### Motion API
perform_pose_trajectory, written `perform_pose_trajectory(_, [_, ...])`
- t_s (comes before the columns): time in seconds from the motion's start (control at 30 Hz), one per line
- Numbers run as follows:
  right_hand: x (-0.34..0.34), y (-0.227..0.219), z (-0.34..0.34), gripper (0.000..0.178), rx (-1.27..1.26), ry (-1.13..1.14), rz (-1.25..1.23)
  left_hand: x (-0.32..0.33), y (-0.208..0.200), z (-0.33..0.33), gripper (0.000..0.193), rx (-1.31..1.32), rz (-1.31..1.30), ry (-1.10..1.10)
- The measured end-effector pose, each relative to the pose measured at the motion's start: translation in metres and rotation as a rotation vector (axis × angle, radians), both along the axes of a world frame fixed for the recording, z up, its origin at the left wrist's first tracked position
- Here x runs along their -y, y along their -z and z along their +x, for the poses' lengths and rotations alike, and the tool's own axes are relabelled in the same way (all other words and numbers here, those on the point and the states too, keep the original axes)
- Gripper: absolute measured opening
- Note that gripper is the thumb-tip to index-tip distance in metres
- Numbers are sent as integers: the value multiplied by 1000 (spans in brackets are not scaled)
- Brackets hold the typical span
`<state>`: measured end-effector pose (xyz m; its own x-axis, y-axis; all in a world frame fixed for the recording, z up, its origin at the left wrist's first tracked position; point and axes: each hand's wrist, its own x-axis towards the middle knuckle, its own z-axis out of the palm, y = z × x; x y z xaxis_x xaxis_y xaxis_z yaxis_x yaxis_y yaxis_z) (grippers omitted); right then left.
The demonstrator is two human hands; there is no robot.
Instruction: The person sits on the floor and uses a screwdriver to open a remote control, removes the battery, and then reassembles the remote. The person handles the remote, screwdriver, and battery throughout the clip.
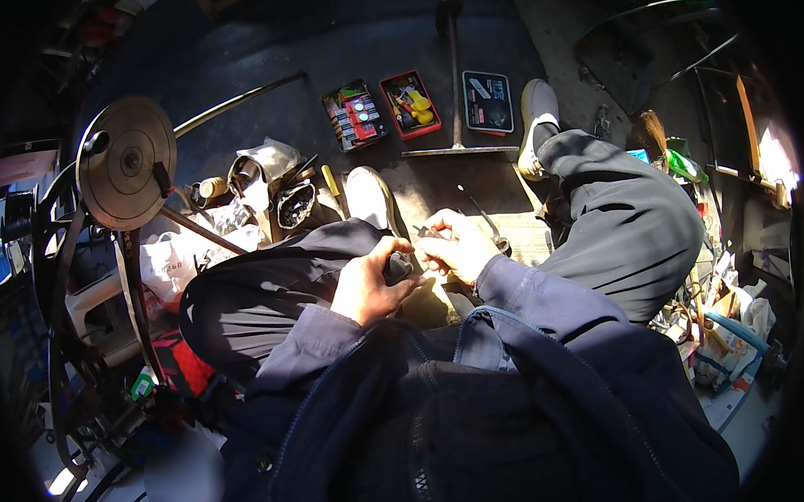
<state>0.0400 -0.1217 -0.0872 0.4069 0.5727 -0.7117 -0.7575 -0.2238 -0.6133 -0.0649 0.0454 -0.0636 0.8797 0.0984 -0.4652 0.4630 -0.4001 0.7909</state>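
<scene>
Holds a dark object point(397, 268) in the left hand point(364, 283), gripped between thumb and fingers, low between the knees; bends the fingers of the right hand point(459, 247) just beside it, cannot tell whether closed on anything; rests the left shoe point(368, 199) beyond, near a yellow handle point(330, 179); faces, farther out, a T-shaped bar point(455, 81) between a red tray point(384, 94) and a black case point(488, 103)

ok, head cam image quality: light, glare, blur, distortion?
Head view: hard sunlight on the left hand and right hand, jacket dark; head view, far right: blown-out glare; head view, lower left: blurred pale patch; head view overall: fisheye bending, black corners.
</scene>
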Motion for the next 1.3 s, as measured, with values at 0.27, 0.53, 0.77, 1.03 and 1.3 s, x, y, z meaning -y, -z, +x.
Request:
perform_pose_trajectory(0.27, [0,8,-6,18,-157,-144,54,8,-15,-2,56,-31,-146,-55])
perform_pose_trajectory(0.53, [-1,4,-6,26,-107,-39,70,10,-19,-4,49,199,110,-113])
perform_pose_trajectory(0.77, [2,3,-6,16,-33,-78,119,3,-8,-4,47,403,152,-96])
perform_pose_trajectory(1.03, [3,2,-6,16,99,-200,18,7,-12,-5,48,296,93,-93])
perform_pose_trajectory(1.3, [3,5,-7,17,41,-161,40,5,-9,-6,44,290,61,-93])
